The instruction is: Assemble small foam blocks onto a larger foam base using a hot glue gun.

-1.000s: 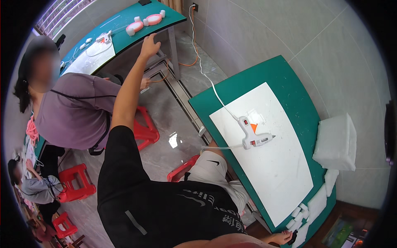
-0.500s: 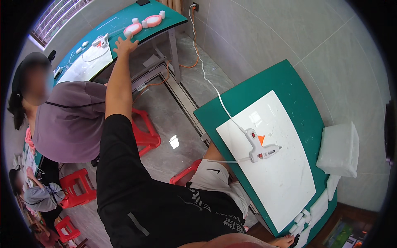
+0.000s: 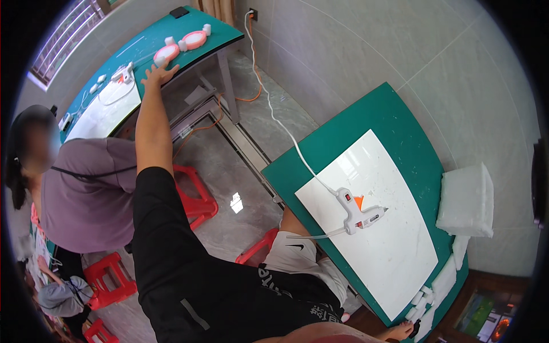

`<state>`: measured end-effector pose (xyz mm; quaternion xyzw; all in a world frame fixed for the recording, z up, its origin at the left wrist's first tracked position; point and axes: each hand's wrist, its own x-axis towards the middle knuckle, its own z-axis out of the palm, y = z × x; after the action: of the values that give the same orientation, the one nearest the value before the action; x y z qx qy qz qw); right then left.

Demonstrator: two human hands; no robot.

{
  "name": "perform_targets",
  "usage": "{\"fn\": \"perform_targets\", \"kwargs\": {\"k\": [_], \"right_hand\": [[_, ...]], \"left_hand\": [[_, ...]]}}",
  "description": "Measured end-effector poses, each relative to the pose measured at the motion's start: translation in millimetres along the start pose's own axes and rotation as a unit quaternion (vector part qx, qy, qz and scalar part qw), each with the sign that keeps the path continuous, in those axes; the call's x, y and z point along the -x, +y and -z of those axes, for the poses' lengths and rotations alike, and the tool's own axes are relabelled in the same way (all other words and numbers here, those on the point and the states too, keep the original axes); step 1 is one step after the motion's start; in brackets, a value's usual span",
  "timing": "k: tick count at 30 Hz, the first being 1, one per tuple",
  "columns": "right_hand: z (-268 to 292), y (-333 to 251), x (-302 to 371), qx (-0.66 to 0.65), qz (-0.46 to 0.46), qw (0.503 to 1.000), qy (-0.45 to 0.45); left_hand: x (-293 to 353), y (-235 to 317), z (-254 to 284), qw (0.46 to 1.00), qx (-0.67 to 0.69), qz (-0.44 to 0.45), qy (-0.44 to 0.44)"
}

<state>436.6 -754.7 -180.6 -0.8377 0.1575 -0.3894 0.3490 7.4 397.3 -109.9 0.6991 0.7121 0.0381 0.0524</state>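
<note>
At the lower edge the right hand (image 3: 400,330) rests on the near end of the green tabletop (image 3: 400,123); only its fingers show, and whether they hold anything cannot be told. Small white foam pieces (image 3: 420,297) lie just beside it. Farther up, a white board (image 3: 389,251) covers most of this tabletop, and a white hot-glue gun (image 3: 357,214) with an orange stand lies on it, its cord (image 3: 274,117) running off toward a wall socket. White foam blocks (image 3: 466,200) sit at the tabletop's right edge. Red plastic stools (image 3: 194,197) stand on the floor. A person in a purple shirt (image 3: 86,194) is at the left. Farthest off, the left hand (image 3: 157,73) lies flat, fingers spread, gripping nothing, on a second green tabletop (image 3: 143,46), touching a pink-rimmed round piece (image 3: 167,53); another (image 3: 195,39) lies just beyond.
</note>
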Motion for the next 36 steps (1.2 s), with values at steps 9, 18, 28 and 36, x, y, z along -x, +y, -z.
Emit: {"fn": "perform_targets", "kwargs": {"k": [9, 18, 28, 36], "right_hand": [[58, -9, -1, 0.115, -0.04, 0.992, 0.045], [-4, -6, 18, -0.086, -0.055, 0.995, 0.005], [3, -53, 25, -0.092, -0.05, 0.995, 0.007], [-1, -66, 29, -0.079, -0.019, 0.997, 0.004]], "left_hand": [[-28, 31, -54, 0.98, -0.013, -0.188, 0.061], [-133, -26, 72, 0.923, 0.045, -0.379, 0.039], [32, 142, 217, 0.875, -0.131, -0.393, 0.249], [362, 313, 210, 0.602, 0.145, -0.747, 0.242]]}}
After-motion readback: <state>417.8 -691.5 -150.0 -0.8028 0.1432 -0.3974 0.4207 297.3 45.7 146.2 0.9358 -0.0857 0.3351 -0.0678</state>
